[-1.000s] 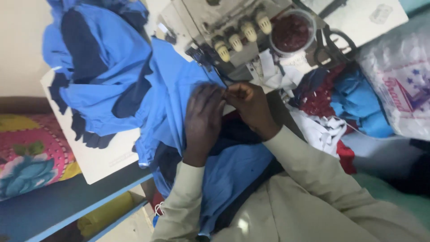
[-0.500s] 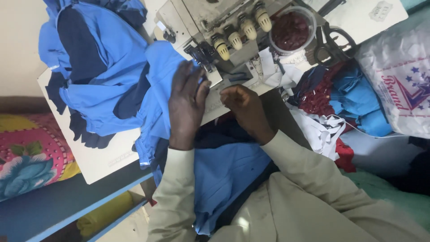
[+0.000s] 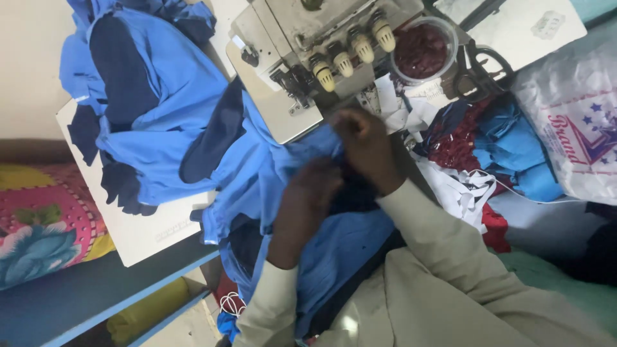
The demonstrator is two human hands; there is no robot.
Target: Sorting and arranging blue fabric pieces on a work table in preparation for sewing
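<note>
My left hand (image 3: 307, 205) and right hand (image 3: 367, 149) both pinch the blue fabric (image 3: 257, 173) at frame centre; it trails toward the upper left, past the sewing machine (image 3: 308, 58), my right hand nearer that.

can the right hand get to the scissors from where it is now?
Probably yes. The right hand grips the blue fabric in front of the sewing machine; the scissors lie uncovered beside the round tub, with only low scraps between.

Behind my machine: tub of dark red bits (image 3: 421, 50), black scissors (image 3: 481, 71), white plastic bag (image 3: 572, 122) at right, scrap pile (image 3: 479, 144) w/ it.
</note>
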